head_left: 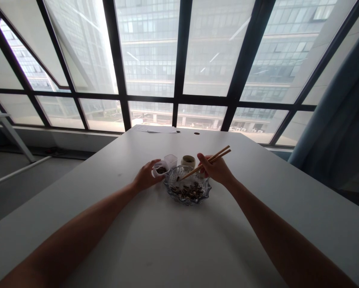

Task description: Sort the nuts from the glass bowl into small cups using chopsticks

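Note:
My right hand (217, 169) is closed round a pair of wooden chopsticks (200, 165). Their tips reach over a clear glass bowl (208, 188) with a wavy rim, close to a small dark seed (178, 179); whether they pinch it I cannot tell. Dark striped seeds, like sunflower seeds (189, 191), lie heaped in the bowl. Left of it, my left hand (147, 176) grips a small clear plastic cup (155, 173) with some of the same dark seeds inside. The cup is tilted slightly beside the bowl's rim.
Behind the cup stands a second clear plastic container (171, 160), and a small beige jar (188, 161) is just behind the bowl. Papers (161, 129) lie at the far end of the white table (155, 240), near two dark holes. A blue curtain (335, 108) hangs at the right.

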`<state>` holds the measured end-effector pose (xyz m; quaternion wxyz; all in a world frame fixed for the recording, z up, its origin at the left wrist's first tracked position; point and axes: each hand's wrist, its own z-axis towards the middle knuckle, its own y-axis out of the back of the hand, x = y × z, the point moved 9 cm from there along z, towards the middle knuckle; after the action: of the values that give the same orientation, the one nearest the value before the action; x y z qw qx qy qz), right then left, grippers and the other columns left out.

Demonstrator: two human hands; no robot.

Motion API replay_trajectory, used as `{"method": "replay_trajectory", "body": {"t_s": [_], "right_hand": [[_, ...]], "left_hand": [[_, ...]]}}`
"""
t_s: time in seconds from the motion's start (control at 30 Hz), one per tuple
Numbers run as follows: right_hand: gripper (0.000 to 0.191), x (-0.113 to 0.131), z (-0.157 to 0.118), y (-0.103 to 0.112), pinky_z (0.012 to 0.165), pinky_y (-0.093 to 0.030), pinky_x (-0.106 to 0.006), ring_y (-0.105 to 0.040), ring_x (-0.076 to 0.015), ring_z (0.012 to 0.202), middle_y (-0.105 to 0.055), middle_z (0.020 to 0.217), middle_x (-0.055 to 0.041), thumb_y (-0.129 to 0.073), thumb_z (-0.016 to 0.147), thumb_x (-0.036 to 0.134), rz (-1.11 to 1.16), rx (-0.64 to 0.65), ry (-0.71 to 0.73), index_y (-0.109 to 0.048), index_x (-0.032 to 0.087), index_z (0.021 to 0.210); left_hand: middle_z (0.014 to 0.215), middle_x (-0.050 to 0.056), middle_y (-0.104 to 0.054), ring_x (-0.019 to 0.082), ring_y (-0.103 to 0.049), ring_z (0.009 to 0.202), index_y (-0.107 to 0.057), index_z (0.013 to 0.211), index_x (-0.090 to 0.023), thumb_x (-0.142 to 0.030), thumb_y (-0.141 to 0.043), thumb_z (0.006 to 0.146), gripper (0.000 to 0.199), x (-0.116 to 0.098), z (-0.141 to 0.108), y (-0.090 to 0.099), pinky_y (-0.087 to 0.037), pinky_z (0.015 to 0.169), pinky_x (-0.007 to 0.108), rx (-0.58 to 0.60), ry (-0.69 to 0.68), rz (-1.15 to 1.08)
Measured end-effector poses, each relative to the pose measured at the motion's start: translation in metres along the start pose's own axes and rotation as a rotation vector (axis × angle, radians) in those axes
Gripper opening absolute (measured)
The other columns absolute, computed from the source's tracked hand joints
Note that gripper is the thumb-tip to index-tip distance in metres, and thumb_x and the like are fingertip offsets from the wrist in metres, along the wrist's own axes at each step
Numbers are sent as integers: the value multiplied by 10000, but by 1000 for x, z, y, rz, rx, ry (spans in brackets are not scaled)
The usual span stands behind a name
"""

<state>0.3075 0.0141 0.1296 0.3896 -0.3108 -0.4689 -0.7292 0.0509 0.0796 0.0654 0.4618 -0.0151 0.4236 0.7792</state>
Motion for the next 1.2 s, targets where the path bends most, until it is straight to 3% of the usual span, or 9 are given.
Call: {"method": "replay_trajectory", "body": {"t_s": [0.3, 0.53, 0.77, 0.93, 1.03, 1.2], "right_hand": [[632, 9, -7, -27, 355, -426, -196, -569, -113, 399, -633, 535, -34, -605, 736, 786, 70, 138, 27, -631, 160, 656], [570, 1, -5, -28, 413, -498, -226, -613, -140, 440, -640, 535, -29, -598, 790, 733, 59, 101, 42, -623, 178, 661], [559, 4, -10, -31, 373, -461, -206, -596, -130, 408, -622, 510, -13, -583, 812, 723, 88, 83, 48, -605, 180, 681], [618, -5, -5, -14, 333, -460, -225, -563, -131, 351, -610, 467, -16, -648, 697, 786, 258, 14, -59, -610, 170, 656], [626, -28, -5, 6, 319, -462, -238, -550, -132, 338, -616, 463, -32, -693, 651, 786, 420, -93, -173, -620, 164, 653], [567, -65, -20, 30, 321, -479, -244, -545, -129, 366, -592, 468, -34, -697, 723, 729, 622, -196, -325, -603, 173, 656]], "left_hand": [[1163, 118, -711, 254, -699, 950, -546, 1283, -206, -394, -761, 713, 638, 0, 0, 1, -584, 811, 402, -2, -8, -2], [1183, 119, -704, 273, -691, 1028, -542, 1283, -214, -374, -768, 712, 635, 2, -1, -1, -581, 874, 438, -16, -7, 2], [1207, 130, -694, 284, -684, 1062, -535, 1287, -202, -385, -760, 725, 633, 0, 0, -1, -579, 897, 453, -5, -13, 5], [1230, 134, -676, 288, -672, 1082, -520, 1302, -204, -360, -750, 733, 633, 0, -1, -1, -576, 906, 455, -2, -8, 13], [1240, 127, -663, 288, -655, 1115, -502, 1323, -222, -339, -739, 744, 636, -4, -3, 3, -565, 933, 448, -24, -31, 37], [1254, 121, -651, 291, -641, 1144, -486, 1338, -233, -322, -728, 761, 632, -8, -4, 6, -547, 967, 444, -42, -50, 68]]}}
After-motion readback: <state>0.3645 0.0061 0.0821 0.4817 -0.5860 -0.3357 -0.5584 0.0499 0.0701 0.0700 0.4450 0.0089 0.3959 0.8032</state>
